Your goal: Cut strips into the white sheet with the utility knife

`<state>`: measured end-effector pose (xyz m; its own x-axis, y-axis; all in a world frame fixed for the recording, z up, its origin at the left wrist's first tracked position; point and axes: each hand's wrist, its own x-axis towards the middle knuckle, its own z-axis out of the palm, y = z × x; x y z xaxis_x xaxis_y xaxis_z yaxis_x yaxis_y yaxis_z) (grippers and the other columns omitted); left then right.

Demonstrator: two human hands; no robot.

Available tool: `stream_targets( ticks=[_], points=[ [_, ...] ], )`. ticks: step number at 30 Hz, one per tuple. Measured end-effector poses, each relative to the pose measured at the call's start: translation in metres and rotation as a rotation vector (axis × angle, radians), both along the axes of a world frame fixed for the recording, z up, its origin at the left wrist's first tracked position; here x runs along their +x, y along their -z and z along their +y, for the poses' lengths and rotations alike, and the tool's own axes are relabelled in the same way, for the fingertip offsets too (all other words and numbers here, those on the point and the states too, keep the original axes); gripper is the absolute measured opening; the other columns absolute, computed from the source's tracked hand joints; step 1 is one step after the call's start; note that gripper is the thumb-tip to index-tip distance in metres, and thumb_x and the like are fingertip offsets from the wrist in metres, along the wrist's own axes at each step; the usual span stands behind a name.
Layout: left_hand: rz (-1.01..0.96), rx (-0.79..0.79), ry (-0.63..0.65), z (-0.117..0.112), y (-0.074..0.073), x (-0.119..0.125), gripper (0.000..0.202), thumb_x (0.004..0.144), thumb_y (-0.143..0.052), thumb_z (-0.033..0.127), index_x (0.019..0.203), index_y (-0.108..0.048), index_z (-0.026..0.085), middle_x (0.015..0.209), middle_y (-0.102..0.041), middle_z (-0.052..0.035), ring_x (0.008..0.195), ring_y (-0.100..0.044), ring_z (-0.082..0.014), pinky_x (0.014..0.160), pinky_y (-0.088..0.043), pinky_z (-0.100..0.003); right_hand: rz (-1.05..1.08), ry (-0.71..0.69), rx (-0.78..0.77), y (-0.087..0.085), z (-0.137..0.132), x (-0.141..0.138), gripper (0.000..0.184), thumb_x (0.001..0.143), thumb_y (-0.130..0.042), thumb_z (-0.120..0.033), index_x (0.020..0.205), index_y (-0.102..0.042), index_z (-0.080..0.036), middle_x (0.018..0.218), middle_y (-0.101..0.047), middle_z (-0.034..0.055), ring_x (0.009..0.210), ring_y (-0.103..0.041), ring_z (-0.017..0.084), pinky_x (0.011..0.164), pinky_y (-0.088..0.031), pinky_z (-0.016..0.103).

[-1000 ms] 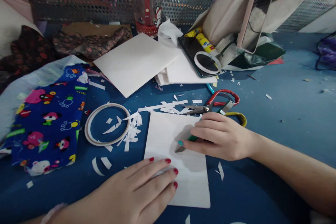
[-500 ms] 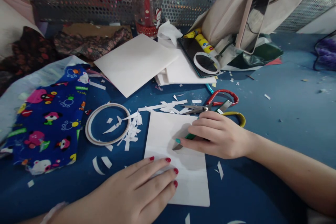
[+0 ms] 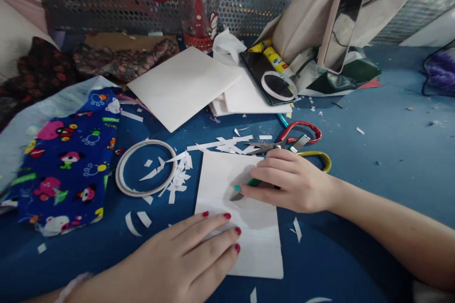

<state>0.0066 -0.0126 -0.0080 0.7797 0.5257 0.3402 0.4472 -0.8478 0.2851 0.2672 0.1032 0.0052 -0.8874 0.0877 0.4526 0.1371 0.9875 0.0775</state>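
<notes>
A white sheet [image 3: 223,175] lies flat on the blue table in front of me. My left hand [image 3: 185,258] rests on its lower left part, fingers stretched flat and pressing it down. My right hand [image 3: 293,182] is closed around a green-handled craft knife [image 3: 245,188], its blade tip touching the sheet near the middle. A cut line runs across the sheet just below the blade.
Red and yellow scissors [image 3: 295,144] lie just behind my right hand. A tape ring [image 3: 145,168] and paper scraps [image 3: 181,175] sit to the left, patterned blue cloth [image 3: 67,156] farther left. White sheets [image 3: 185,85], glue sticks [image 3: 277,59], a phone [image 3: 341,23] and a bottle [image 3: 199,4] stand behind.
My right hand has slid the knife a little to the left and away from me across the sheet. My left hand has stayed still.
</notes>
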Motion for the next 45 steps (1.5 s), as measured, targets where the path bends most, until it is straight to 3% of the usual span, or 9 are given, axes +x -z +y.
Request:
stream_targets(
  ticks=[45],
  points=[
    [0.006,0.035,0.023,0.002,-0.004,0.0,0.036,0.109,-0.034,0.017,0.12,-0.069,0.018,0.127,-0.071,0.0004,0.121,-0.059,-0.0195,0.1,-0.049,-0.033,-0.006,0.016,0.003,0.0,-0.001,-0.007,0.015,0.094,-0.061,-0.012,0.108,-0.068,-0.016,0.089,-0.067,0.0038,0.079,-0.06,0.015,0.074,-0.048,0.032]
  ],
)
